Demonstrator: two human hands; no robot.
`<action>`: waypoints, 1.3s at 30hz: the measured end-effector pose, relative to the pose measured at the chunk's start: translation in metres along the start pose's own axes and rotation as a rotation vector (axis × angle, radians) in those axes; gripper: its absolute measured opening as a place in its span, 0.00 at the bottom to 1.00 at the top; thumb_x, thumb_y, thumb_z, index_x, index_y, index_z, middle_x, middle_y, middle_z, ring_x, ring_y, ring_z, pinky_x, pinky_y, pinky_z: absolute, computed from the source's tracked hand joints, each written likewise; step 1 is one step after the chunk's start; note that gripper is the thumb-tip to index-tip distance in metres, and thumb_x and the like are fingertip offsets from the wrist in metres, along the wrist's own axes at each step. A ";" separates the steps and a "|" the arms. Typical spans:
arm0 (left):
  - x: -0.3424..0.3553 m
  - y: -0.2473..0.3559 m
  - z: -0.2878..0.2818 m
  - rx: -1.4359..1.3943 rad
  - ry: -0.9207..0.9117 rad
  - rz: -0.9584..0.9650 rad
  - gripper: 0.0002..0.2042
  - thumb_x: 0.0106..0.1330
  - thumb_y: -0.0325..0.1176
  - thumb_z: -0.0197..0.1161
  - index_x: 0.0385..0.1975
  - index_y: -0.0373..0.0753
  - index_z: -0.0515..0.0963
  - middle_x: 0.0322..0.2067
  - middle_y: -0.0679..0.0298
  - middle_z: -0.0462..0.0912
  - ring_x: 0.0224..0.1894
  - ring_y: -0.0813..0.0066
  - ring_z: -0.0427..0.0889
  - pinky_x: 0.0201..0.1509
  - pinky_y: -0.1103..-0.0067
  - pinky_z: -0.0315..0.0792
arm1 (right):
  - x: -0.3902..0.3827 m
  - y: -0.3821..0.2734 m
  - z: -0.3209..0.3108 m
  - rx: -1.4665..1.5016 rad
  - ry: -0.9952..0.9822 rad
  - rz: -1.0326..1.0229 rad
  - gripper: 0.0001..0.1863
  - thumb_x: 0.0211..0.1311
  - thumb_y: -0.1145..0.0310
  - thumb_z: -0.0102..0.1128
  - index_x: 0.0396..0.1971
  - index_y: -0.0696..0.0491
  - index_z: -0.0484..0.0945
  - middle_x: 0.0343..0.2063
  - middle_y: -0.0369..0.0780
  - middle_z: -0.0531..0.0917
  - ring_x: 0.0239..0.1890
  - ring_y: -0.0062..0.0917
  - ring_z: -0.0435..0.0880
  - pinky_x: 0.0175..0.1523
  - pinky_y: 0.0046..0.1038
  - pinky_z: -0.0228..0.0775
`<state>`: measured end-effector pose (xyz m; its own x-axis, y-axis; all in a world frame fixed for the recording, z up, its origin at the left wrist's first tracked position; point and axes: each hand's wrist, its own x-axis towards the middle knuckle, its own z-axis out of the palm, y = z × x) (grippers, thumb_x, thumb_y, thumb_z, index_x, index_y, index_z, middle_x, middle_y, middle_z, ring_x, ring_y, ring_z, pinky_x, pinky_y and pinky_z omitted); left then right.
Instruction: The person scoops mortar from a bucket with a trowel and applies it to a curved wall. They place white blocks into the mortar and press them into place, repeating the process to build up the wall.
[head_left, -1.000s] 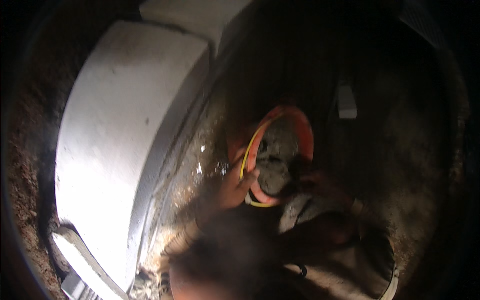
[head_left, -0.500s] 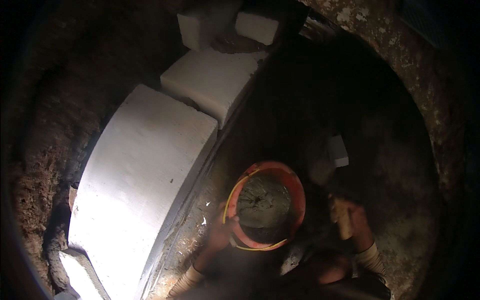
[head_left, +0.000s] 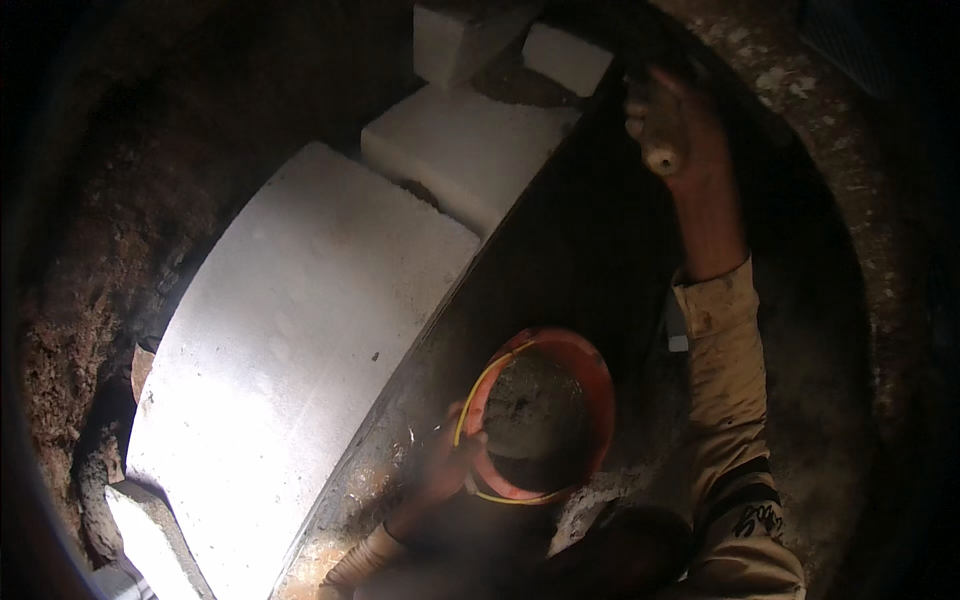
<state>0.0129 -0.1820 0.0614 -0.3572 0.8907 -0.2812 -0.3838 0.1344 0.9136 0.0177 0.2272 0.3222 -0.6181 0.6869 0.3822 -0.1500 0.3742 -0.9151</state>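
Note:
An orange-red bucket point(head_left: 598, 400) with a yellow handle point(head_left: 468, 392) stands low in the middle and holds wet grey mortar point(head_left: 540, 410). My left hand point(head_left: 455, 462) is closed on the bucket's left rim, near the handle. My right arm stretches far forward, and my right hand point(head_left: 672, 125) is wrapped round the handle of a trowel point(head_left: 661, 160). The rounded handle end points back toward me, while the blade is lost in the dark beyond my fingers.
A long white block point(head_left: 310, 310) lies on the left, with a shorter white block point(head_left: 470, 150) beyond it. Two smaller blocks stand at the top, including one small block point(head_left: 567, 58). A pale piece point(head_left: 679, 330) lies beside my right sleeve. Rough earth wall point(head_left: 800, 110) curves round the right.
My right hand has swung forward and up with the trowel, from beside the bucket to near the far blocks. The left hand stays on the bucket. The view has shifted slightly.

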 end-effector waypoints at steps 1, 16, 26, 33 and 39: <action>-0.002 0.001 0.001 0.048 0.024 0.006 0.25 0.73 0.29 0.57 0.69 0.30 0.63 0.65 0.57 0.69 0.70 0.68 0.64 0.75 0.72 0.54 | -0.002 0.001 -0.003 0.084 -0.017 -0.002 0.22 0.71 0.71 0.56 0.62 0.61 0.71 0.51 0.47 0.81 0.44 0.29 0.84 0.46 0.29 0.81; 0.010 -0.012 -0.008 0.072 -0.039 0.142 0.21 0.72 0.32 0.56 0.62 0.32 0.68 0.51 0.59 0.72 0.58 0.69 0.71 0.64 0.73 0.65 | -0.208 -0.005 -0.076 -0.272 -0.252 0.489 0.23 0.72 0.53 0.58 0.57 0.53 0.74 0.30 0.34 0.79 0.22 0.19 0.77 0.31 0.20 0.75; 0.000 0.015 0.003 0.199 -0.116 0.255 0.25 0.73 0.29 0.58 0.67 0.28 0.63 0.65 0.50 0.68 0.70 0.58 0.66 0.73 0.69 0.58 | -0.298 0.017 -0.061 -1.118 -1.061 0.527 0.26 0.60 0.60 0.65 0.59 0.49 0.78 0.52 0.46 0.84 0.50 0.46 0.83 0.56 0.43 0.74; 0.000 0.003 0.006 0.316 -0.093 0.192 0.25 0.73 0.31 0.58 0.67 0.28 0.64 0.66 0.51 0.67 0.70 0.59 0.64 0.74 0.68 0.55 | -0.431 0.190 -0.053 -0.187 -0.870 0.609 0.16 0.64 0.67 0.60 0.51 0.55 0.80 0.48 0.43 0.82 0.49 0.40 0.82 0.59 0.38 0.74; 0.011 0.002 0.005 0.179 -0.105 0.176 0.26 0.72 0.32 0.59 0.67 0.30 0.65 0.65 0.54 0.69 0.69 0.63 0.66 0.72 0.70 0.58 | -0.419 0.105 -0.066 0.337 -0.387 1.457 0.12 0.69 0.70 0.57 0.49 0.57 0.78 0.46 0.41 0.79 0.48 0.33 0.81 0.57 0.33 0.74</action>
<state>0.0124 -0.1696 0.0620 -0.3112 0.9461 -0.0900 -0.1637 0.0400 0.9857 0.3116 0.0197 0.0741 -0.5265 0.1016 -0.8441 0.6118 -0.6441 -0.4592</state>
